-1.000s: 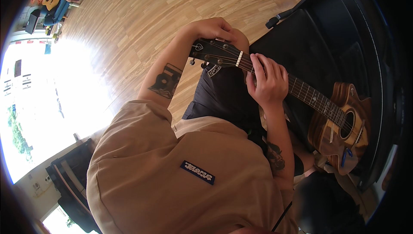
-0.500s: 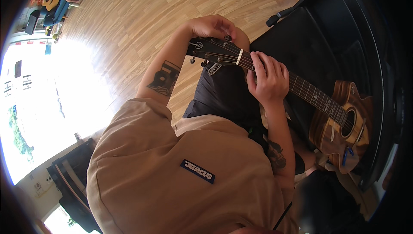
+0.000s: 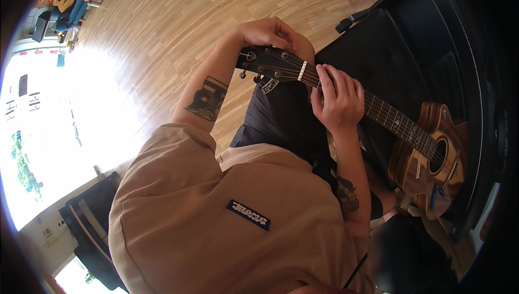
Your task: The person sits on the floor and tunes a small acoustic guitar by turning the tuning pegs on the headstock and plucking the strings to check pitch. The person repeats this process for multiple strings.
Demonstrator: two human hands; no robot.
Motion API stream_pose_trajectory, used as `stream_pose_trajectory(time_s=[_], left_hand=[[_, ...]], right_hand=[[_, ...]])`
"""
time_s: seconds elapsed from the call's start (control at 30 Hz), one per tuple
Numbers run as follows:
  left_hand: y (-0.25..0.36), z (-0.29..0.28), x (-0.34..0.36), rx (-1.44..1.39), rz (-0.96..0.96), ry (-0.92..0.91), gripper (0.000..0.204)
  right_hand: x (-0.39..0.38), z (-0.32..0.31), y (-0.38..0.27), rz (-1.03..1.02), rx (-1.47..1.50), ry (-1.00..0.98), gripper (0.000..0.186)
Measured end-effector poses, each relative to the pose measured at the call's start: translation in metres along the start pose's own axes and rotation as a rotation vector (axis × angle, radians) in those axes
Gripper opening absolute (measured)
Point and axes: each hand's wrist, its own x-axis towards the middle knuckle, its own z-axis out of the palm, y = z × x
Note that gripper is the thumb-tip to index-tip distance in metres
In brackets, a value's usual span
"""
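An acoustic guitar (image 3: 406,123) slants from the upper middle down to its brown wooden body at the right, strings facing up. My left hand (image 3: 272,33) is curled at the far side of its black headstock (image 3: 258,60). The fingers are bent round a tuning peg there, which the hand hides. Just past the white nut, my right hand (image 3: 341,98) grips the neck, with fingers laid over the strings and the thumb at the near edge. A small blue-handled tool (image 3: 436,196) rests on the guitar's body.
A large black padded case or seat (image 3: 367,37) with a raised rim lies under and beyond the guitar. My dark-clad leg (image 3: 275,115) is below the headstock. At the far upper left, a person with another guitar (image 3: 65,1) is near blue chairs. A bright window fills the left.
My left fingers have turned and closed further at the headstock's far side, covering the tuning peg seen before. My right hand has barely moved on the neck.
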Motion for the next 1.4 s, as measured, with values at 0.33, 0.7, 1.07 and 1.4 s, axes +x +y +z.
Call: stream_pose_trajectory(time_s=[0.33, 0.7, 1.07, 1.4], left_hand=[[-0.011, -0.005, 0.008, -0.004, -0.08, -0.003, 0.023], [-0.008, -0.009, 0.001, -0.05, 0.002, -0.065, 0.025], [-0.012, -0.002, 0.011, -0.035, -0.027, -0.059, 0.026], [0.0, 0.005, -0.004, -0.067, 0.144, 0.101, 0.008]], right_hand=[[-0.001, 0.001, 0.0, 0.002, 0.001, 0.002, 0.049], [-0.001, 0.001, 0.0, -0.002, 0.002, 0.008, 0.05], [-0.001, 0.001, 0.0, -0.004, -0.003, 0.005, 0.05], [-0.002, 0.002, 0.001, 0.0, 0.004, -0.001, 0.05]])
